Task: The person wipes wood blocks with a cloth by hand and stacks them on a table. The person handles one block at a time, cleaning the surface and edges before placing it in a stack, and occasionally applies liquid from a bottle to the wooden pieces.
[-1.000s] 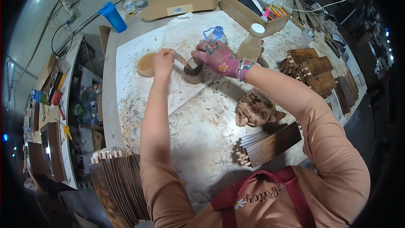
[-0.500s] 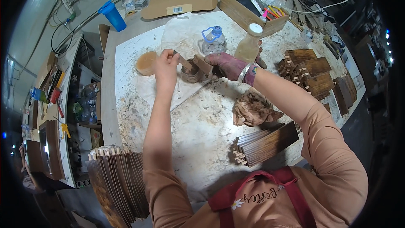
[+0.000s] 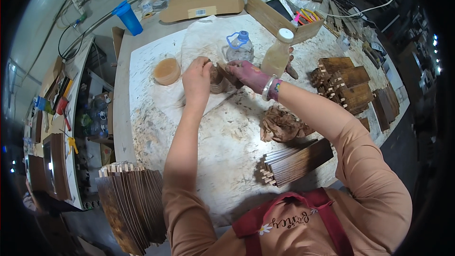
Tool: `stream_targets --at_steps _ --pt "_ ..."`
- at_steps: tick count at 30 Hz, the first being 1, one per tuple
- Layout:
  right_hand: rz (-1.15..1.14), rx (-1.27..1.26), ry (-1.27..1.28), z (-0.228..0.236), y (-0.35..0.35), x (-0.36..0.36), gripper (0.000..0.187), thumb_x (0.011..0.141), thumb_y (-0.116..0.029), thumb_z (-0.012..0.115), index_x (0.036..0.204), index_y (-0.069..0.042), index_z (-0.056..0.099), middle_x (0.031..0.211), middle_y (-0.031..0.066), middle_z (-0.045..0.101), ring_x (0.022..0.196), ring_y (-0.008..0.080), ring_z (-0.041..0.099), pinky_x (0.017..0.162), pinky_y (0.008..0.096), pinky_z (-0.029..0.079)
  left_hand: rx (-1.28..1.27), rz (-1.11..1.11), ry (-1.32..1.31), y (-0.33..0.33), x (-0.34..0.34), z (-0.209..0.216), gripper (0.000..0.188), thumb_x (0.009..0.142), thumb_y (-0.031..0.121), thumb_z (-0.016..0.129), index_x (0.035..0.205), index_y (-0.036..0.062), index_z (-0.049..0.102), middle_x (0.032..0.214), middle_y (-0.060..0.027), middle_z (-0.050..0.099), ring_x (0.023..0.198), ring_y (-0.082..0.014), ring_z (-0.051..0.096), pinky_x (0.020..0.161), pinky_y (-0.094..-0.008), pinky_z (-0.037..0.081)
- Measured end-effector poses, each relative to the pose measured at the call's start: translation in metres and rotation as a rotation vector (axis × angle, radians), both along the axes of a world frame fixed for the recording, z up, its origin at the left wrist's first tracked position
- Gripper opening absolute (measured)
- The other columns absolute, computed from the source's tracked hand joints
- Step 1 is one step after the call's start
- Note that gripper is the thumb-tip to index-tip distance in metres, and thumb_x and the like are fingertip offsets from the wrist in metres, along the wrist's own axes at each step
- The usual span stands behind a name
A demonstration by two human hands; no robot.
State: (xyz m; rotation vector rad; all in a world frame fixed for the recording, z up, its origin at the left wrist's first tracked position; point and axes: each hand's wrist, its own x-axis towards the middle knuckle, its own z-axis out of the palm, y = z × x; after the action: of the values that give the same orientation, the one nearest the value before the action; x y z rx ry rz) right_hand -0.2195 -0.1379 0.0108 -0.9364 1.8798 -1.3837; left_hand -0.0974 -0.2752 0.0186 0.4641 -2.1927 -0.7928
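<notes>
My bare left hand (image 3: pixel 195 79) is at the left side of a small brown-stained jar (image 3: pixel 218 85), its fingers pinched on a thin, flat brown stick (image 3: pixel 214 72) that reaches over the jar's mouth. On the other side is my right hand (image 3: pixel 251 76), in a stained purple glove. It grips a flat brown piece (image 3: pixel 229 75) against the jar's right side; whether this is wood or sponge I cannot tell. The jar stands on a pale cloth (image 3: pixel 196 35). Left of it is a round tub of tan liquid (image 3: pixel 167 71).
Behind my hands stand a clear jug (image 3: pixel 240 52) and a white-capped bottle (image 3: pixel 276 59). Nearer lie crumpled brown cloth (image 3: pixel 282 125) and dark pegged slats (image 3: pixel 301 161). More brown slats are stacked right (image 3: pixel 355 87) and lower left (image 3: pixel 135 204). A wooden box (image 3: pixel 284 21) stands at the back.
My left hand has moved right with the stick, up close to the jar. My right hand has shifted slightly left, still gripping the brown piece.
</notes>
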Motion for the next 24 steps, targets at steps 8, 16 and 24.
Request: stream_targets --at_steps 8,16,24 --pt "0.195 -0.206 -0.935 0.020 0.057 -0.002 0.028 0.095 -0.026 0.058 0.111 -0.002 0.061 0.088 0.0105 0.068 0.071 0.0187 0.065 0.058 0.0286 0.051 0.010 0.002 -0.231 -0.016 -0.001 -0.013 0.025 0.090 0.019 0.061 0.109 0.0057 0.067 0.107 -0.0180 0.066 0.101 -0.0366 0.061 0.088 -0.0430 0.048" --pt "-0.292 -0.263 -0.454 0.083 0.293 0.046 0.044 0.096 -0.037 0.059 0.122 -0.002 0.057 0.097 0.0068 0.064 0.073 0.0102 0.061 0.060 0.0197 0.051 -0.088 -0.370 -0.260 0.141 0.072 0.065 0.032 0.088 0.018 0.067 0.115 0.0012 0.063 0.107 -0.0151 0.067 0.098 -0.0321 0.064 0.086 -0.0400 0.049" --pt "-0.400 0.071 -0.130 0.056 0.370 0.107 0.053 0.096 -0.042 0.057 0.130 -0.002 0.056 0.107 0.0074 0.063 0.091 0.0119 0.058 0.078 0.0264 0.048 -0.279 -0.674 -0.462 0.269 0.114 0.047 0.051 0.074 0.018 0.079 0.118 0.0016 0.059 0.128 -0.0187 0.057 0.112 -0.0391 0.057 0.095 -0.0442 0.046"
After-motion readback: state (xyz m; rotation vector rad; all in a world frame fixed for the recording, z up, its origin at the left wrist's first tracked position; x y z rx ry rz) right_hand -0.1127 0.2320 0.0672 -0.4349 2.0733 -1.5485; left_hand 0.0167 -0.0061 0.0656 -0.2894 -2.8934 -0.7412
